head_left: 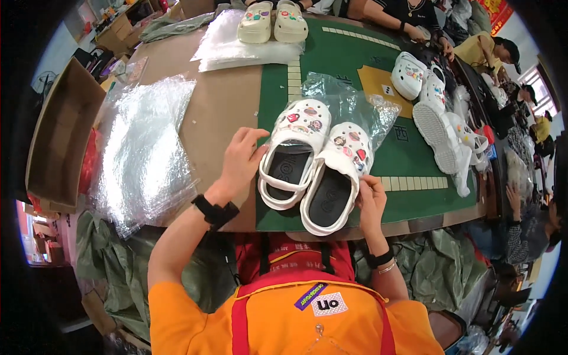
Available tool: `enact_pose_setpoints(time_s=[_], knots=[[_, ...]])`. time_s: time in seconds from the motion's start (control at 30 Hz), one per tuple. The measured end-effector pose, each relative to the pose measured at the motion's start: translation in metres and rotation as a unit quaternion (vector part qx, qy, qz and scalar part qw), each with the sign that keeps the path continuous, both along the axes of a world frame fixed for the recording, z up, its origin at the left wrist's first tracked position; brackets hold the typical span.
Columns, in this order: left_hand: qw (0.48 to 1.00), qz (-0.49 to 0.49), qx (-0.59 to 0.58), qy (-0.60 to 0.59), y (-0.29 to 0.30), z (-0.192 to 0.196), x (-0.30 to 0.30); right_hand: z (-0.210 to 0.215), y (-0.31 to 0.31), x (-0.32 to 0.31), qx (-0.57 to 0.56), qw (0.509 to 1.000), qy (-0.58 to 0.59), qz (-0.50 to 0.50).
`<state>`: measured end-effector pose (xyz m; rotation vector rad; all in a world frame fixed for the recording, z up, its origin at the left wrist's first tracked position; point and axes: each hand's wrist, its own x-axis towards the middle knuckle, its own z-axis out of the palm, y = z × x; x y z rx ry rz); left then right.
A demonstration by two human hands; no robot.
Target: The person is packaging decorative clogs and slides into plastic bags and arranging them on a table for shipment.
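Observation:
Two white clogs, a left clog (312, 125) and a right clog (345, 155), lie side by side before me, toes pointing away. Colourful charms dot their uppers, and the insoles are black. A clear plastic bag (334, 89) reaches over the toe ends and spreads beyond them. My left hand (239, 158) is beside the left clog, thumb and forefinger apart, fingertips close to its outer side. Against the right clog's outer side, my right hand (371, 201) has its fingers curled together; whether they pinch the bag's edge or the clog is hidden.
A stack of clear bags (145, 148) covers the table's left side beside an open cardboard box (65, 130). Cream clogs (273, 22) stand on more bags at the far edge. Further white clogs (435, 127) lie at right. People (408, 18) sit around the table.

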<state>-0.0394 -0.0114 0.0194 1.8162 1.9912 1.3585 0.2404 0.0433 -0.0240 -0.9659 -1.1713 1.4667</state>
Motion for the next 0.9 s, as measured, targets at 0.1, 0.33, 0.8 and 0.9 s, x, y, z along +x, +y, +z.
enact_pose_setpoints(time_s=[0.1, 0.33, 0.8, 0.9], knots=[[0.993, -0.032, 0.045, 0.101, 0.012, 0.002, 0.000, -0.004, -0.002, -0.002, 0.068, 0.995, -0.075, -0.009], [0.967, -0.049, 0.056, 0.245, 0.040, 0.029, 0.025, 0.003, -0.008, -0.012, 0.138, 0.989, 0.036, -0.037], [0.921, -0.048, 0.129, 0.365, 0.053, 0.041, 0.053, 0.017, -0.007, -0.007, -0.037, 0.983, 0.178, -0.002], [0.910, -0.088, 0.166, 0.370, 0.045, 0.044, 0.049, 0.007, -0.010, 0.005, -0.064, 0.980, 0.190, 0.015]])
